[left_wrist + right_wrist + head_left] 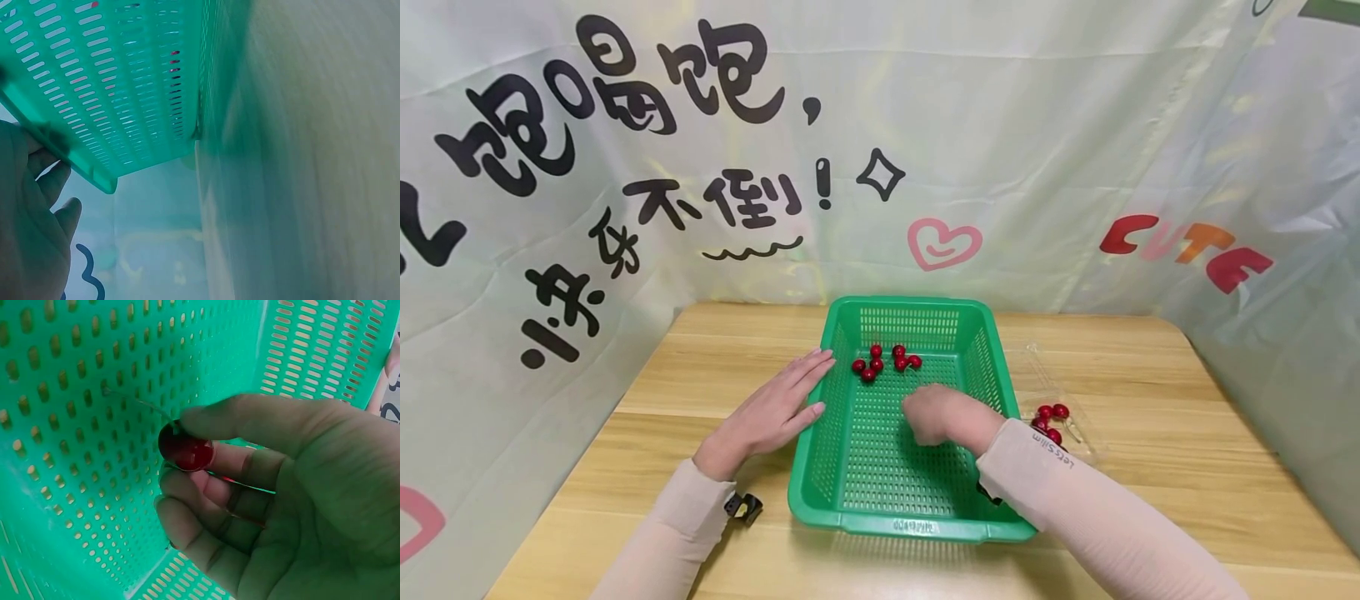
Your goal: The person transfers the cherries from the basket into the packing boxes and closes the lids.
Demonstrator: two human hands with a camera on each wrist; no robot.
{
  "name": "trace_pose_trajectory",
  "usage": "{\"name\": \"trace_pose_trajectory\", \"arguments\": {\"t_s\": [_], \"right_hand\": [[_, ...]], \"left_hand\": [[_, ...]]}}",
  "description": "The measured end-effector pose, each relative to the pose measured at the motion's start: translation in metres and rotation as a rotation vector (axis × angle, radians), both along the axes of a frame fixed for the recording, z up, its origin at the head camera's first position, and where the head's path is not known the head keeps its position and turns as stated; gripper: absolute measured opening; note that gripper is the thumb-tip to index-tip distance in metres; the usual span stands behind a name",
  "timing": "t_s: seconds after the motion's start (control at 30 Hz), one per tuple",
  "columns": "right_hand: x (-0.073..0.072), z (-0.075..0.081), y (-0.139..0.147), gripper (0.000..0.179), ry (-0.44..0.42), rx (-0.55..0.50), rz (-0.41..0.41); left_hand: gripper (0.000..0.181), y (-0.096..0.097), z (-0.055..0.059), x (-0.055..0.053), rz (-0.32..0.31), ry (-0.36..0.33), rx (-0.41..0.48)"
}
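My right hand (936, 412) is down inside a green plastic basket (917, 527), above its slotted floor. In the right wrist view it pinches a dark red cherry (186, 450) between thumb and fingers, with the thin stem (147, 404) sticking out. The head view does not show that cherry, as the hand covers it. My left hand (771, 408) rests with its straight fingers on the basket's left rim. Toward the far end of the basket floor lie two small groups of cherries, one on the left (868, 375) and one beside it (914, 361).
Right of the basket, a clear plastic tray (1036, 360) holds several more cherries (1060, 411), partly hidden by my right sleeve. Everything stands on a wooden table (1157, 400). A printed white cloth (1037, 167) hangs behind and along the sides.
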State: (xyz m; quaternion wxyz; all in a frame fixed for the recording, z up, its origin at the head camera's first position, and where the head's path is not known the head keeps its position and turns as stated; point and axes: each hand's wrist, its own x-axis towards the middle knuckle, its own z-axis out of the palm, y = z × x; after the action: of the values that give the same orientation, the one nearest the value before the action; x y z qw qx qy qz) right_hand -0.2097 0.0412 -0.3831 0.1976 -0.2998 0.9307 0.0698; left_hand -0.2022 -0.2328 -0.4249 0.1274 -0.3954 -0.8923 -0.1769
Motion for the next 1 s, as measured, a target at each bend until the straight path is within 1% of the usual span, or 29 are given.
{"name": "trace_pose_trajectory", "arguments": {"t_s": [0.07,0.27,0.4,0.47,0.6,0.67,0.73,0.8,0.9,1.0], "right_hand": [[0.0002,0.0000,-0.0001,0.003,-0.004,-0.006,-0.001],[-0.0001,-0.0007,0.0000,0.011,-0.033,-0.005,-0.031],[-0.0005,0.0009,0.0005,0.011,-0.028,-0.022,-0.047],[-0.0002,0.0024,0.0004,0.017,-0.022,-0.040,-0.058],[-0.0016,0.0036,-0.0007,0.022,0.016,-0.085,-0.072],[-0.0032,0.0033,-0.0015,0.018,0.050,-0.115,-0.066],[-0.0043,0.0032,-0.0021,0.010,0.071,-0.149,-0.061],[-0.0052,0.0030,-0.0022,0.006,0.082,-0.183,-0.051],[-0.0055,0.0031,-0.0014,0.009,0.104,-0.222,-0.029],[-0.0057,0.0025,0.0001,0.011,0.165,-0.268,0.008]], "left_hand": [[0.062,0.0001,-0.0006,0.0000,-0.001,0.003,0.000],[0.062,0.0003,-0.0012,0.0004,0.000,0.008,-0.002],[0.062,0.0003,-0.0010,0.0001,0.001,0.009,-0.005],[0.062,0.0005,-0.0003,0.0001,0.000,0.011,-0.004],[0.062,0.0006,0.0012,0.0005,-0.003,0.015,-0.001],[0.062,0.0006,0.0014,0.0004,-0.004,0.017,0.000],[0.062,0.0005,0.0013,0.0003,-0.003,0.016,0.001],[0.062,0.0004,0.0012,0.0002,-0.003,0.016,0.001],[0.061,0.0002,0.0006,-0.0001,-0.004,0.014,0.003],[0.061,0.0003,-0.0002,-0.0004,-0.008,0.017,0.008]]}}
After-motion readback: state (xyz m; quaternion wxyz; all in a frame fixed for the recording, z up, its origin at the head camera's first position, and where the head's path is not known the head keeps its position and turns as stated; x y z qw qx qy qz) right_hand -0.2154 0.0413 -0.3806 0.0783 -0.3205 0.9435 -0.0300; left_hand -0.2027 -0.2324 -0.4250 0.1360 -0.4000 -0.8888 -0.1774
